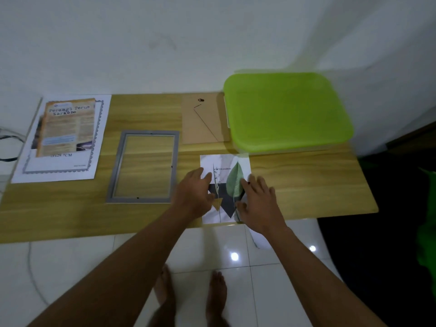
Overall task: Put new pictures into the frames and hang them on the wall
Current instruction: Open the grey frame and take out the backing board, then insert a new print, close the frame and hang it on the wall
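**Leaf print readied for an empty frame**

Both hands rest flat on a leaf print [225, 185] lying at the near edge of a wooden table [306, 185]. Left hand [194, 193], fingers spread and open, presses the print's left side; right hand [258, 204], likewise open, covers its right side, fingertips near the green leaf. Neither hand has closed on anything. Just left of the print lies a grey frame [142, 166], face down and empty, the tabletop showing through it. Beyond the print, toward the wall, a brown backing board [203, 123] lies flat, partly tucked under a green-lidded box [285, 112]. Farther left of the print, past the frame, sits a larger printed sheet [63, 138].

The print appears to be thin, light paper, likely to bend or crease; lifting it by opposite edges looks safest. Any glazing in the frame would be fragile, so its rim seems the best hold.
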